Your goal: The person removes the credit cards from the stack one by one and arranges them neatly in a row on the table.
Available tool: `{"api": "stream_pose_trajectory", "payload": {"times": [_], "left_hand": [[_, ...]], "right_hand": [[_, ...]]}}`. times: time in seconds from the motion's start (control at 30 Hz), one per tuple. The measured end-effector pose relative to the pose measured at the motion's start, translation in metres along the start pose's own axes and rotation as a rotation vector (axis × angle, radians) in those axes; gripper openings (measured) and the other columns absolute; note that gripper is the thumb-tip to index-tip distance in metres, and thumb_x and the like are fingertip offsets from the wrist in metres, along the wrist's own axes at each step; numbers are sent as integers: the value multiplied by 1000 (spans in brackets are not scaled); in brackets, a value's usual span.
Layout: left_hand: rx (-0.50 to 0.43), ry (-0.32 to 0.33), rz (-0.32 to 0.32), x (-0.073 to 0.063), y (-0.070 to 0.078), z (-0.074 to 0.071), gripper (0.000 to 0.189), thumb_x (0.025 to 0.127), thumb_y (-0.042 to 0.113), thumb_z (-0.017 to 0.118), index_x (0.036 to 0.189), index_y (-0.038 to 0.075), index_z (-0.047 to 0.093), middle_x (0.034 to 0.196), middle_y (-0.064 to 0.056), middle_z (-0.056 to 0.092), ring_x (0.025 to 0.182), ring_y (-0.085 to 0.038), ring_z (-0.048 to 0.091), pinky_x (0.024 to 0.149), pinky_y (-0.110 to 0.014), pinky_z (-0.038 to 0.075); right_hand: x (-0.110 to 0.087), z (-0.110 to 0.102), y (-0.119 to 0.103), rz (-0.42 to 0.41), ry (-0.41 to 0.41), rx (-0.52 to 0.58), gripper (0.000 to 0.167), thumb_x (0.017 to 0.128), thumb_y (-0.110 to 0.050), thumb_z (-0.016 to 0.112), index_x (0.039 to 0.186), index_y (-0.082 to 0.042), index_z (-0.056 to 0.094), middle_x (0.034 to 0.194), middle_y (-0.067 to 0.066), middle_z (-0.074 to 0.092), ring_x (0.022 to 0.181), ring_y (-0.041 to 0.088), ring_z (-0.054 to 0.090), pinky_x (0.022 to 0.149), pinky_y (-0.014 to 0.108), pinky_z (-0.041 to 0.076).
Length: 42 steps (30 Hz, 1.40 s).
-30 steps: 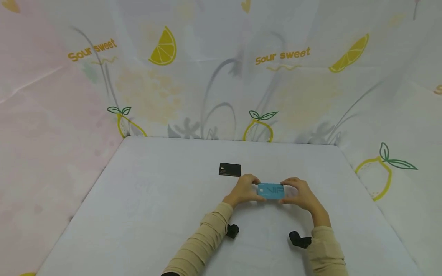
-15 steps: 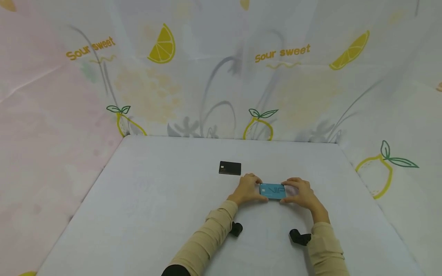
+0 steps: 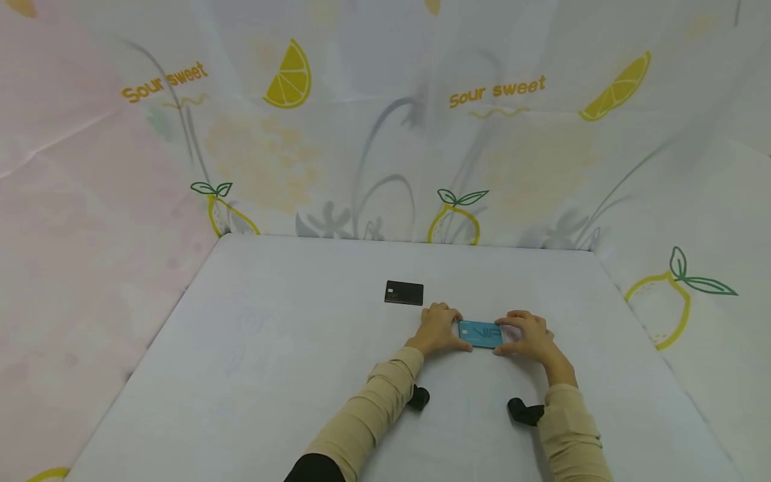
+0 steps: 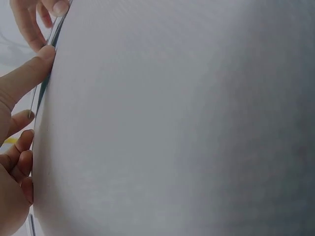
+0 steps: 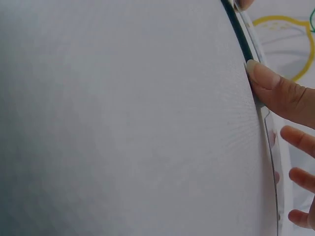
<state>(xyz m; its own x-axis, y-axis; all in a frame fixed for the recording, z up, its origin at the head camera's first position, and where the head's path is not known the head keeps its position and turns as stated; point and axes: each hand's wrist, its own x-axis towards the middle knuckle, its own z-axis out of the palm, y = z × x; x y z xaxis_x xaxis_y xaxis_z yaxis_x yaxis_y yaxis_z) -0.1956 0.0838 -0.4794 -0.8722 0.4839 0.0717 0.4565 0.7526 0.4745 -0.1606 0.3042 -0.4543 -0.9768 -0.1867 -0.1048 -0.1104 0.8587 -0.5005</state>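
Note:
A blue card [image 3: 480, 333] printed "VIP" is held flat between both hands, low over the white table. My left hand [image 3: 438, 329] pinches its left end between thumb and forefinger. At the right end, a clear plastic card sleeve [image 3: 510, 334] shows beyond the card, and my right hand [image 3: 530, 339] grips it by its long edges. In the right wrist view the right thumb [image 5: 275, 86] presses where the card's dark edge meets the clear plastic. How far the card sits inside the sleeve is hard to tell. A black card [image 3: 404, 292] lies just beyond the left hand.
The white table [image 3: 271, 348] ends at a patterned cloth backdrop [image 3: 361, 134] behind and at both sides. Black wrist cameras [image 3: 525, 412] stick out from the beige sleeves [image 3: 569, 428]. Tabletop fills most of both wrist views.
My left hand and the blue card have shifted slightly to the right. The right hand has hardly moved, and more of the left hand's forearm shows.

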Motion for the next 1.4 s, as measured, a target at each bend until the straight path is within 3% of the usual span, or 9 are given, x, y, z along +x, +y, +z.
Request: {"api": "stream_pose_trajectory", "payload": {"times": [0.6, 1.0, 1.4], "left_hand": [[-17, 12, -5, 1, -3, 5, 60, 65, 52, 80, 110, 16, 66, 98, -1, 56, 94, -17, 47, 81, -30, 35], [-4, 30, 21, -1, -4, 3, 60, 64, 53, 81, 111, 17, 67, 100, -2, 58, 93, -17, 48, 79, -29, 34], [-19, 40, 41, -2, -7, 2, 62, 63, 53, 81, 111, 16, 66, 99, -1, 58, 93, -16, 48, 78, -27, 34]], "right_hand": [[4, -2, 0, 52, -51, -29, 62, 70, -35, 81, 122, -7, 61, 135, 29, 37, 120, 60, 21, 85, 75, 21], [3, -2, 3, 45, -61, -64, 65, 71, -39, 79, 125, -8, 59, 138, 30, 34, 120, 61, 22, 84, 75, 23], [1, -2, -3, 37, -39, -65, 64, 71, -34, 81, 125, -7, 59, 137, 29, 36, 119, 60, 23, 85, 75, 23]]}}
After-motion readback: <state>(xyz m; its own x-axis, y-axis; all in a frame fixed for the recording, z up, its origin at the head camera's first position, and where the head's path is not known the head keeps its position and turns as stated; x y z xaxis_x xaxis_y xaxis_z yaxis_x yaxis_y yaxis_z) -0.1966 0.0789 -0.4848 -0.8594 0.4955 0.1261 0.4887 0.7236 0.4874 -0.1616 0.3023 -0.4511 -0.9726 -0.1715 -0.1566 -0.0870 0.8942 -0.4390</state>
